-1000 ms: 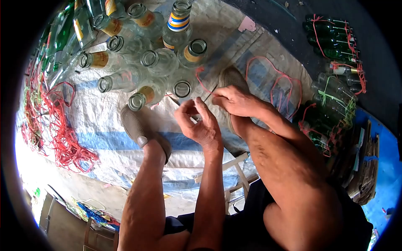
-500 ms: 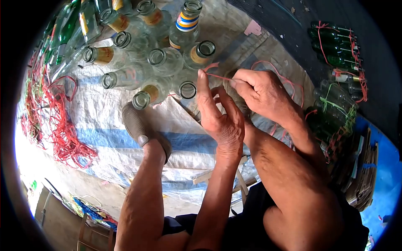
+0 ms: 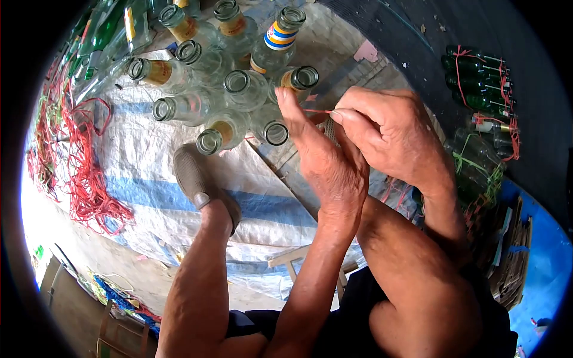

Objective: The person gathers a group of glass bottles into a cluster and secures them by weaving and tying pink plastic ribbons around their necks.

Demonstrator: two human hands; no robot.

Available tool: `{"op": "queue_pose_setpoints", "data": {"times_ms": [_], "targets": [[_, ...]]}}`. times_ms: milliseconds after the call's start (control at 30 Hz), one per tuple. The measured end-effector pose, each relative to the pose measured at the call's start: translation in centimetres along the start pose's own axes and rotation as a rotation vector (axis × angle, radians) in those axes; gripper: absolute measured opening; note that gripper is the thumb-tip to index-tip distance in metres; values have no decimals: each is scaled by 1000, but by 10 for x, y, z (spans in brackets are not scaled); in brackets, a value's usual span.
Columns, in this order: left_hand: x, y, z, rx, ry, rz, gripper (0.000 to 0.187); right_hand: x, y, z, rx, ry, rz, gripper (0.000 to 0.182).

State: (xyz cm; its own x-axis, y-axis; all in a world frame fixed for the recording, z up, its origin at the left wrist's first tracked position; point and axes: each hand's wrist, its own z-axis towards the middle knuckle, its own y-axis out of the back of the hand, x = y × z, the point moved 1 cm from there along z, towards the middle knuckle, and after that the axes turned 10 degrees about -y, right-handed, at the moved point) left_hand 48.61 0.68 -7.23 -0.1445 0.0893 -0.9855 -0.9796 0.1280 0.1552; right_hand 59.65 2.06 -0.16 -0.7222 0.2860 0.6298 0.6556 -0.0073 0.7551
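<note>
My left hand (image 3: 322, 161) and my right hand (image 3: 391, 134) are raised close together over the woven sack (image 3: 149, 179). Between their fingertips runs a short stretch of thin red string (image 3: 317, 111), pinched at each end. Just beyond the hands stands a cluster of several clear glass bottles (image 3: 239, 89), upright and touching, some with yellow labels; the nearest bottle mouth (image 3: 276, 133) is just left of my left hand. My left foot in a grey shoe (image 3: 197, 182) rests on the sack beside the cluster.
A heap of loose red strings (image 3: 83, 179) lies at the left. Bundles of green bottles tied with red and green string (image 3: 477, 71) lie at the right on dark ground. Flattened cardboard (image 3: 513, 256) sits at the right edge. A pale stool (image 3: 304, 262) shows under my legs.
Both hands have risen from near my right shoe toward the camera, pulling the red string taut between them. The view has shifted slightly, so the bottles sit higher in the frame.
</note>
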Motion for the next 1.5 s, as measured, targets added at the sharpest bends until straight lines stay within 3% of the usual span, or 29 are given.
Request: {"op": "queue_pose_setpoints", "data": {"times_ms": [233, 667, 767, 1267, 1500], "targets": [[-4, 0, 19, -21, -179, 156, 78, 16, 4, 11, -4, 58, -57, 5], [7, -7, 35, -101, -235, 162, 69, 23, 5, 46, -113, 355, -99, 8], [9, -8, 33, -98, -169, 138, 66, 28, 5, 52, -93, 325, -91, 9], [12, -12, 40, -189, -234, 160, 36, 15, 0, 74, -80, 244, 31, 13], [15, -14, 38, -215, -255, 173, 34, -16, -9, 68, -124, 140, 127, 24]]}}
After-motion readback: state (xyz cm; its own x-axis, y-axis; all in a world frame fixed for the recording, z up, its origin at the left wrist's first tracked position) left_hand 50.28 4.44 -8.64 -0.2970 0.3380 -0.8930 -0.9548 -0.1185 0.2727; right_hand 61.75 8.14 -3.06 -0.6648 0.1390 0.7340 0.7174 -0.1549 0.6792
